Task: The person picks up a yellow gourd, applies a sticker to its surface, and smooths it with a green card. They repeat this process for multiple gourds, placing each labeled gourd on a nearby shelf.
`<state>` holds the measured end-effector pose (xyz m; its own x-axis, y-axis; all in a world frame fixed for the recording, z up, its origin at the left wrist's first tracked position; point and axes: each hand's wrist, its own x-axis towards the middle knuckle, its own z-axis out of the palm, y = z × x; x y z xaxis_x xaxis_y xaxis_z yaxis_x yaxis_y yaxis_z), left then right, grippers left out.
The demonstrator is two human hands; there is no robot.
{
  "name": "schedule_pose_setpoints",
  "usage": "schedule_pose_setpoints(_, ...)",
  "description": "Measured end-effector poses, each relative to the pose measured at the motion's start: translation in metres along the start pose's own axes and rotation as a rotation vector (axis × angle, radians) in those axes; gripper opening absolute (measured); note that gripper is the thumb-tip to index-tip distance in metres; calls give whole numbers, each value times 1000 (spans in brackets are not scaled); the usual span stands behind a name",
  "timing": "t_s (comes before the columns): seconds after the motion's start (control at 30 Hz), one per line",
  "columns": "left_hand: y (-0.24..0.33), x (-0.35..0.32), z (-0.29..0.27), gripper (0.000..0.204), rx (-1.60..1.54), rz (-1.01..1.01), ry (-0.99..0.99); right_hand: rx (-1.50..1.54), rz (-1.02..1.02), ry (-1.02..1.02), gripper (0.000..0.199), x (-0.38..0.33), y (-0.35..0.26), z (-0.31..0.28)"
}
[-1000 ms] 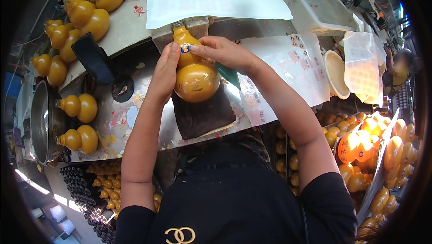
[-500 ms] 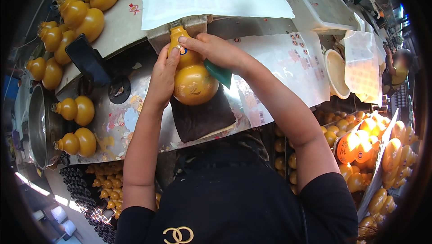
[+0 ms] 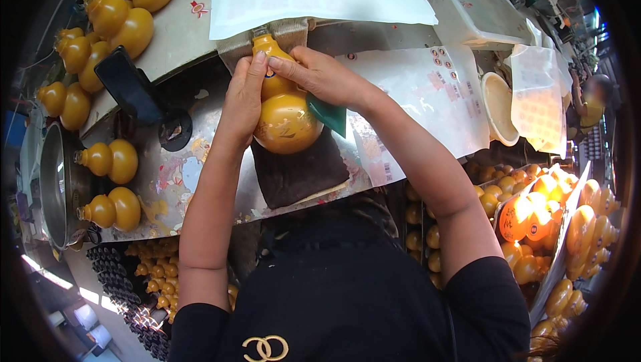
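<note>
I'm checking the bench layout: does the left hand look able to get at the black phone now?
Probably yes: nothing seems to stand between the left hand and the black phone, though the hand must first release the gourd-shaped bottle.

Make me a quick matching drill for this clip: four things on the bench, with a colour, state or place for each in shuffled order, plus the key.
Things
1. Gourd bottle
2. Phone
3. Cloth
4. Pointed flat piece

Descriptions
A. Dark brown, lying flat
B. Green, just below the right hand
C. Yellow, between both hands
D. Propped up at a slant, left of the left hand

Pairs: 1-C, 2-D, 3-A, 4-B
</note>
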<state>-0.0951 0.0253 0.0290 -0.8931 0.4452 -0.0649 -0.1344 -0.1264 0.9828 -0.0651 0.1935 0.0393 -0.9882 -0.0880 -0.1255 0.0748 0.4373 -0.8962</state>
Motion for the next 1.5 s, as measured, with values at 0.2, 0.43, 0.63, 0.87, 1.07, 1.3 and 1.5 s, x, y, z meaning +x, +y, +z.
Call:
schedule_pose_setpoints(0.2,-1,-2,3,40,-75,16,28,128,-17,-43,52,-1,7,2)
schedule_pose_setpoints(0.43,-1,-10,-11,49,-111,-59,-56,240,127,-46,50,-11,-2,-6)
schedule_pose_setpoints(0.63,2,-21,-5,54,-48,-33,-98,1066,63,2,31,-44,-14,-23)
schedule_pose_setpoints(0.87,-3,-23,-2,54,-73,41,-81,-259,-318,97,29,-10,-67,-33)
schedule_pose_setpoints(1.07,-3,-25,0,56,-88,14,-65,-420,-264,125,28,14,-63,-32)
schedule_pose_setpoints(1.3,-1,-21,-9,58,-196,-45,-150,-496,-678,373,23,2,-56,-16)
schedule_pose_setpoints(1.5,-9,-14,-29,48,-469,-94,-270,-599,-924,329,22,-39,-36,-10)
